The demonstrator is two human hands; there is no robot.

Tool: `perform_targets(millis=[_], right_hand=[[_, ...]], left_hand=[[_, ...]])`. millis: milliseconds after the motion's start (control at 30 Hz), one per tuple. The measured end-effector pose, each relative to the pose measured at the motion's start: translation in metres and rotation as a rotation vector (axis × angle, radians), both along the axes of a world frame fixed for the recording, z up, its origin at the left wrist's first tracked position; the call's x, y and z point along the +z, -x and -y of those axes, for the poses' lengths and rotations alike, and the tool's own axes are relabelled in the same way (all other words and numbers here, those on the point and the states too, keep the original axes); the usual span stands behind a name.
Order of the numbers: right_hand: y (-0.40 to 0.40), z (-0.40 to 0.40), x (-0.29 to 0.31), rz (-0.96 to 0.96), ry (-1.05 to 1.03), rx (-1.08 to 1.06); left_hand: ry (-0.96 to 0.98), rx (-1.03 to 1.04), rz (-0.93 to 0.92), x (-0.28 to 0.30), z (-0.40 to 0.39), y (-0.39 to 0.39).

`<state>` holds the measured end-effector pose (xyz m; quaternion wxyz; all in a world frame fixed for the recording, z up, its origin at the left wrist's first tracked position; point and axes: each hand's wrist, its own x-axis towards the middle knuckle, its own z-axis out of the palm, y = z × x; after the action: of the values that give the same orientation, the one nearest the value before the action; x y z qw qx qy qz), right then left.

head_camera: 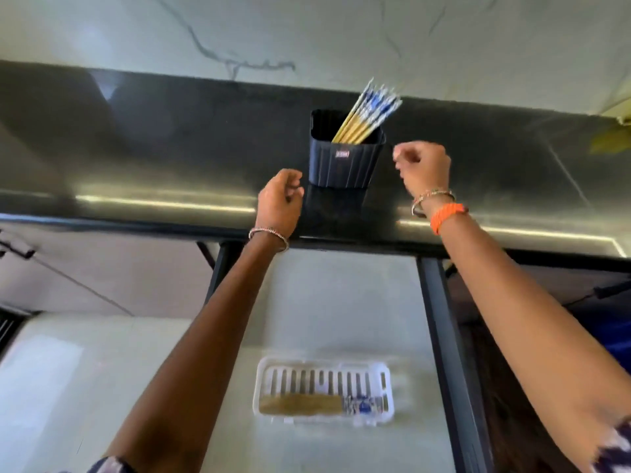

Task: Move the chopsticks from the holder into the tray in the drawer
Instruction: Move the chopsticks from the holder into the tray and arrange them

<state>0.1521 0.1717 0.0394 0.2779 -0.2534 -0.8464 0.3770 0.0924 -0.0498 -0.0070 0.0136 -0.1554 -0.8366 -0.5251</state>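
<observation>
A black ribbed holder (345, 162) stands on the dark countertop (153, 148). Several chopsticks (365, 114) with yellow shafts and blue-and-white tops lean out of it to the upper right. Below, in the open drawer (324, 302), a white slotted tray (324, 373) holds a few chopsticks (317, 404) lying along its near edge. My left hand (278, 196) hovers just left of the holder, fingers loosely curled, holding nothing. My right hand (423, 169) is raised just right of the holder's rim, fingers curled in, nothing visible in it.
A pale marble wall rises behind the counter. The drawer's dark right rail (444, 353) runs down beside the tray. A yellowish object (611, 138) lies at the counter's far right. Dark cabinet handles (17, 249) sit at the left.
</observation>
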Motion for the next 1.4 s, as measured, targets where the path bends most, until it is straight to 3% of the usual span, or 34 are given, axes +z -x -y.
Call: perform_targets(millis=[133, 433, 633, 833, 1033, 1200, 1400], right_hand=[[0.080, -0.052, 0.016, -0.028, 0.276, -0.145], [0.150, -0.079, 0.011, 0.038, 0.453, -0.172], [0.137, -0.079, 0.019, -0.038, 0.598, -0.181], [0.100, -0.080, 0.049, -0.148, 0.568, -0.213], [0.029, -0.068, 0.087, -0.340, 0.558, -0.220], [-0.060, -0.014, 0.053, -0.389, 0.520, -0.202], [-0.162, 0.057, -0.074, 0.010, 0.714, -0.147]], left_hand=[[0.215, -0.113, -0.236, 0.030, -0.046, 0.049], [0.310, -0.170, -0.228, 0.019, -0.073, 0.084], [0.297, -0.168, -0.182, 0.022, -0.072, 0.081], [0.291, -0.160, -0.145, 0.030, -0.065, 0.062], [0.167, -0.078, -0.138, 0.034, -0.038, 0.024], [-0.004, 0.079, 0.066, -0.003, 0.011, -0.022], [0.052, 0.246, 0.551, -0.110, 0.095, -0.086]])
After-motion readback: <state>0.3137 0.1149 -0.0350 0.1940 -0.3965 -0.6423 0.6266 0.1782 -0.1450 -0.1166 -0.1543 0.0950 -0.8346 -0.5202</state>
